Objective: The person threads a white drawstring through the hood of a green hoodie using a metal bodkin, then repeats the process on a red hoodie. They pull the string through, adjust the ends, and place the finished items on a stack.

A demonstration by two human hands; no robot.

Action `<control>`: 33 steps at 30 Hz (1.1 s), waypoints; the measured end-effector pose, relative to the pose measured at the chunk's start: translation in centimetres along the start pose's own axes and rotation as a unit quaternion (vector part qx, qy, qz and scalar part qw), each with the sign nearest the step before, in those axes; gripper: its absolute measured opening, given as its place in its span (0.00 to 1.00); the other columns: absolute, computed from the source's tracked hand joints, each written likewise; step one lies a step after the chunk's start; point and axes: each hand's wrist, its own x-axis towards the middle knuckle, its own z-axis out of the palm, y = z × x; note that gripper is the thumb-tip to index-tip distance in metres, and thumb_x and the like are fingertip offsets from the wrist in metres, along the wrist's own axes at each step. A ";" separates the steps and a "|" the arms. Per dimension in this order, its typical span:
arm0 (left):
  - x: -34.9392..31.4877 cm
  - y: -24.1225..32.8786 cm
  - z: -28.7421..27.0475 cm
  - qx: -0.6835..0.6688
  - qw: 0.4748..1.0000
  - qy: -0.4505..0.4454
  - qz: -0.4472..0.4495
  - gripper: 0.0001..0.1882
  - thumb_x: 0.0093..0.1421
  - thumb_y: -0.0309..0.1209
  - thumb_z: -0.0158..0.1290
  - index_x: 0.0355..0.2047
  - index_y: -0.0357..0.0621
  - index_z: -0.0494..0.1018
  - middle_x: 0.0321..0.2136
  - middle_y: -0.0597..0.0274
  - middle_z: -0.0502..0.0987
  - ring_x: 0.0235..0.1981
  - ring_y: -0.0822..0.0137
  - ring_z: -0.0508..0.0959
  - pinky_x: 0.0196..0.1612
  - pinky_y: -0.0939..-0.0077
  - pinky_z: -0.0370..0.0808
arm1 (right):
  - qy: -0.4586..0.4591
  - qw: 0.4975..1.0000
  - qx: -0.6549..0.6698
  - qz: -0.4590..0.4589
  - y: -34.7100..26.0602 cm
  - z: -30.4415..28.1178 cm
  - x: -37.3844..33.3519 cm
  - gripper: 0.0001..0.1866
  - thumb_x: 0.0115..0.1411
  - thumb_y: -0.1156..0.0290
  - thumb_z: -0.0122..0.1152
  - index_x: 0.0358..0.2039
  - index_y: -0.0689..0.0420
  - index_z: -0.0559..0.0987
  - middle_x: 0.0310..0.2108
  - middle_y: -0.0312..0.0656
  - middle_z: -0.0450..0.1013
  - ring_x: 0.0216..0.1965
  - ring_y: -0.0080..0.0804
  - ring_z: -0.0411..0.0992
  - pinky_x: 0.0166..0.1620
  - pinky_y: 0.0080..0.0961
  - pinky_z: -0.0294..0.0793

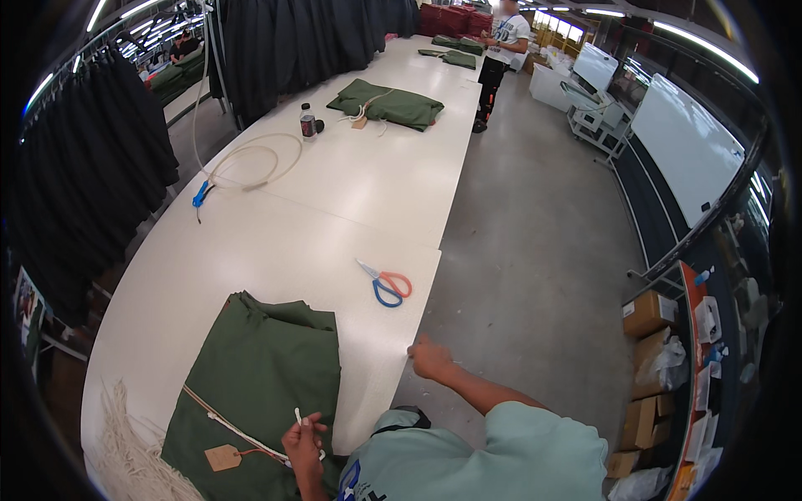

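Observation:
A folded dark green garment lies on the near part of the white table. Across it runs a white cord, with a tan card tag hanging on a reddish string. My left hand is over the garment's lower right part, closed on the cord, whose end sticks up above the fingers. Out past the table's right edge, my right hand has its fingers curled; whatever it may hold is hidden. Scissors with one red and one blue handle lie farther up the table.
A heap of loose white cords lies at the near left. Beyond are a coiled clear hose with a blue nozzle, a bottle and another folded green garment. Dark garments hang at left. A person stands at the far end.

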 end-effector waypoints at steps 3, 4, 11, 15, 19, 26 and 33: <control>0.0 0.0 -0.1 -0.005 1.000 0.012 -0.012 0.16 0.70 0.36 0.51 0.40 0.33 0.80 0.22 0.63 0.79 0.15 0.82 0.65 0.18 0.86 0.58 | 0.126 0.985 0.114 0.027 -1.0 0.0 0.1 0.10 0.58 0.63 0.60 0.39 0.51 0.82 0.40 0.51 0.78 0.42 0.52 0.77 0.45 0.47 0.77; 0.2 -0.1 -0.1 -0.002 1.000 0.020 -0.020 0.15 0.70 0.35 0.51 0.40 0.33 0.80 0.22 0.63 0.79 0.15 0.82 0.65 0.18 0.86 0.59 | 0.113 0.983 0.143 0.023 -1.8 0.0 0.5 0.11 0.58 0.63 0.59 0.39 0.53 0.82 0.41 0.52 0.78 0.43 0.52 0.77 0.45 0.47 0.77; 0.4 -0.3 -0.1 0.022 1.000 0.003 0.003 0.15 0.69 0.34 0.52 0.40 0.32 0.80 0.22 0.62 0.79 0.14 0.82 0.64 0.17 0.85 0.58 | 0.051 0.967 0.251 0.004 -9.4 3.1 7.9 0.14 0.58 0.69 0.54 0.43 0.60 0.77 0.44 0.56 0.76 0.45 0.56 0.77 0.47 0.50 0.77; -0.1 -0.6 -0.7 0.017 1.000 0.016 -0.002 0.14 0.68 0.33 0.53 0.40 0.32 0.80 0.22 0.62 0.80 0.15 0.82 0.65 0.18 0.85 0.59 | 0.150 0.958 0.244 -0.028 -11.0 4.7 10.7 0.09 0.60 0.74 0.50 0.37 0.60 0.78 0.41 0.56 0.71 0.41 0.57 0.75 0.44 0.50 0.76; -0.2 -0.9 -1.1 0.048 0.998 0.032 -0.037 0.14 0.69 0.38 0.54 0.44 0.43 0.83 0.17 0.77 0.70 0.16 0.83 0.62 0.19 0.84 0.57 | 0.217 0.935 0.275 -0.053 -11.5 5.9 12.0 0.08 0.60 0.75 0.50 0.35 0.60 0.78 0.39 0.56 0.70 0.41 0.57 0.74 0.44 0.50 0.76; 0.2 -1.3 -1.3 0.087 0.996 0.015 -0.017 0.14 0.69 0.39 0.53 0.42 0.43 0.83 0.15 0.79 0.66 0.15 0.84 0.61 0.18 0.85 0.55 | 0.232 0.932 0.270 -0.065 -11.1 7.0 12.5 0.12 0.57 0.79 0.50 0.40 0.60 0.79 0.41 0.55 0.70 0.45 0.56 0.72 0.47 0.46 0.75; -1.3 0.0 -1.2 0.149 0.988 0.008 0.035 0.15 0.69 0.40 0.53 0.40 0.41 0.83 0.15 0.78 0.67 0.16 0.82 0.62 0.19 0.82 0.56 | 0.273 0.857 0.367 -0.237 -14.0 2.8 6.6 0.19 0.54 0.77 0.58 0.49 0.59 0.77 0.43 0.50 0.71 0.43 0.49 0.72 0.48 0.37 0.75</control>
